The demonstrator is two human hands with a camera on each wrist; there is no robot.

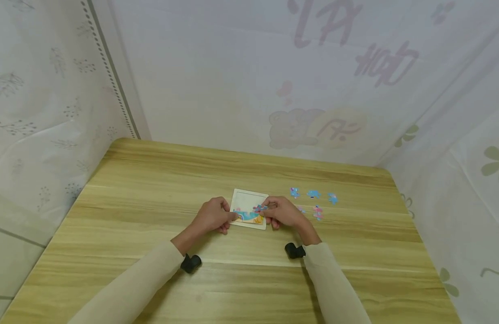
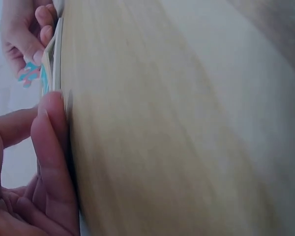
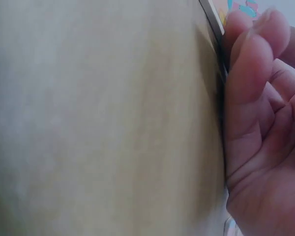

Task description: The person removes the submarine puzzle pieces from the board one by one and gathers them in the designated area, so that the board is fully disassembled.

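Note:
A shallow white puzzle tray [image 1: 249, 198] lies on the table between the two hands. Joined jigsaw pieces [image 1: 249, 217] in blue and orange fill its near part, while its far part shows bare. My left hand [image 1: 213, 216] grips the tray's left edge, the thumb lying over the pieces there. Over the right side of the tray, my right hand [image 1: 283, 212] pinches a blue and red jigsaw piece [image 2: 29, 73] between thumb and finger. Its other fingers are bent beside the tray's right edge. The fingertips partly hide that piece in the head view.
Several loose jigsaw pieces [image 1: 313, 194] in blue and pink lie on the wooden table [image 1: 233, 288] right of the tray, one partly behind the right hand. Black wrist mounts [image 1: 191, 263] sit at both cuffs. Printed cloth walls [image 1: 217, 90] enclose the table's back and sides.

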